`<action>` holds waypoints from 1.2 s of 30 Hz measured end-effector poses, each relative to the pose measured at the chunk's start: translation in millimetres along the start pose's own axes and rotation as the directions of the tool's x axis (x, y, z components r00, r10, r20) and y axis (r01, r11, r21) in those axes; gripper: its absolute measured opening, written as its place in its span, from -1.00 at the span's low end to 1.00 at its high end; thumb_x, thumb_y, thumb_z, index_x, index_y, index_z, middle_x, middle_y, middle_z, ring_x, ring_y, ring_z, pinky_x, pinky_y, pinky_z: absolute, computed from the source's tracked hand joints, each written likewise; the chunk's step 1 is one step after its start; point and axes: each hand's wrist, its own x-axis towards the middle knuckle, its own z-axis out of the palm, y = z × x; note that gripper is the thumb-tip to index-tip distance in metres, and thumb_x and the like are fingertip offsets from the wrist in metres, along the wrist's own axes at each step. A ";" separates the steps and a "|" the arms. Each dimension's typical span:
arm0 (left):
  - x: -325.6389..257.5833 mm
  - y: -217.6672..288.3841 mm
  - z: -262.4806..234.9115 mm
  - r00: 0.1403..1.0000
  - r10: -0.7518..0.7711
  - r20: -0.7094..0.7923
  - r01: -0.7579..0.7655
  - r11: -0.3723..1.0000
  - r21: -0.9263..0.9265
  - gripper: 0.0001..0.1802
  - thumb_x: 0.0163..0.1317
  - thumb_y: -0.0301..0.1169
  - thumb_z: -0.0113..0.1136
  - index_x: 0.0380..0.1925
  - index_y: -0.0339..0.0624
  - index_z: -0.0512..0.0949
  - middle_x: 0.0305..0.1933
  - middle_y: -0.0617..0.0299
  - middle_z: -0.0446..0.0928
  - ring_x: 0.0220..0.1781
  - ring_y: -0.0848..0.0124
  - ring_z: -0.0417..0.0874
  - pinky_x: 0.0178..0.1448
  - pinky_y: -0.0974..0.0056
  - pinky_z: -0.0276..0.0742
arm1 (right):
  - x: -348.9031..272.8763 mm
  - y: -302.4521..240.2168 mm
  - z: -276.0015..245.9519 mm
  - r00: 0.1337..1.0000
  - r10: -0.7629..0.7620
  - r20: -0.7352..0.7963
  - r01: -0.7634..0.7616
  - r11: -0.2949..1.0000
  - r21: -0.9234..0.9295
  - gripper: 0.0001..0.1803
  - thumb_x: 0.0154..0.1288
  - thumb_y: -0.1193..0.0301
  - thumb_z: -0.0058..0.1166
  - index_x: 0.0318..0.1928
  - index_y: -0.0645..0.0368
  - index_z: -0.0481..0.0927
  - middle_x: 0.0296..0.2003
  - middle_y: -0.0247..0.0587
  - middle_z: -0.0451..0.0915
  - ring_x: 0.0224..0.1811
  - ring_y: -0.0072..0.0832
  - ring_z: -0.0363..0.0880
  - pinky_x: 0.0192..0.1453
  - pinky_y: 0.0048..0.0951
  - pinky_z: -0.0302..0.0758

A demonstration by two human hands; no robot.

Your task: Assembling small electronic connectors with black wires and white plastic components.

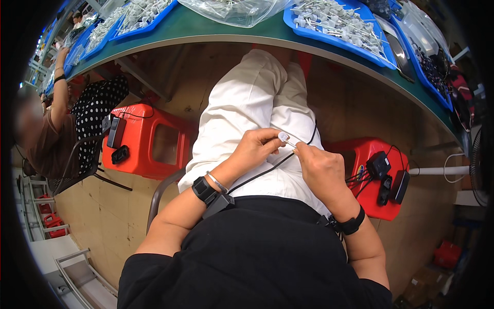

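Above my lap, in white trousers [234, 103], my two hands meet at a small white plastic piece with a thin metal rod [283, 136]. My left hand [252, 150] pinches its round, whitish head between thumb and fingers. At the rod's other end, my right hand [325, 167] has its fingertips closed on it. Whether the head and the rod are one joined part I cannot tell. Similar white pieces with thin rods lie heaped in a blue tray [371, 57] on the green table [206, 30] ahead.
A clear plastic bag [236, 13] lies between the blue trays. Red stools stand to my left [141, 136] and right [393, 208], with black devices and cables on them. A cable crosses my lap. At the far left sits another person [54, 129], one arm on the table.
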 end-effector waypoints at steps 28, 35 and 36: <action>-1.0 5.0 0.6 0.999 -0.050 0.011 0.051 0.995 -0.081 -0.79 0.38 -0.44 0.24 -0.07 -0.28 0.69 -0.28 0.27 0.67 -0.34 0.60 0.59 -0.19 0.48 0.56 | 1.1 -0.6 -5.7 0.998 0.067 -0.013 -0.065 0.991 0.118 -0.85 0.34 0.39 0.16 -0.37 0.13 0.53 -0.64 -0.24 0.53 -0.66 -0.32 0.56 -0.60 -0.31 0.43; -1.5 7.2 -0.3 0.996 -0.074 0.044 0.079 0.987 -0.138 -0.78 0.39 -0.44 0.21 -0.06 -0.31 0.68 -0.30 0.30 0.65 -0.35 0.61 0.56 -0.19 0.47 0.52 | 2.0 1.0 -8.0 1.000 0.011 0.014 -0.011 1.000 0.011 -0.86 0.33 0.37 0.19 -0.24 0.16 0.58 -0.62 -0.26 0.52 -0.63 -0.36 0.57 -0.58 -0.33 0.43; -1.8 8.7 -0.3 0.996 -0.074 0.044 0.079 0.987 -0.138 -0.78 0.39 -0.44 0.21 -0.06 -0.31 0.68 -0.30 0.30 0.65 -0.35 0.61 0.56 -0.19 0.47 0.52 | 2.2 1.5 -7.5 1.000 -0.020 -0.012 0.020 1.000 0.001 -0.84 0.33 0.34 0.19 -0.28 0.15 0.55 -0.65 -0.30 0.48 -0.65 -0.41 0.55 -0.61 -0.35 0.41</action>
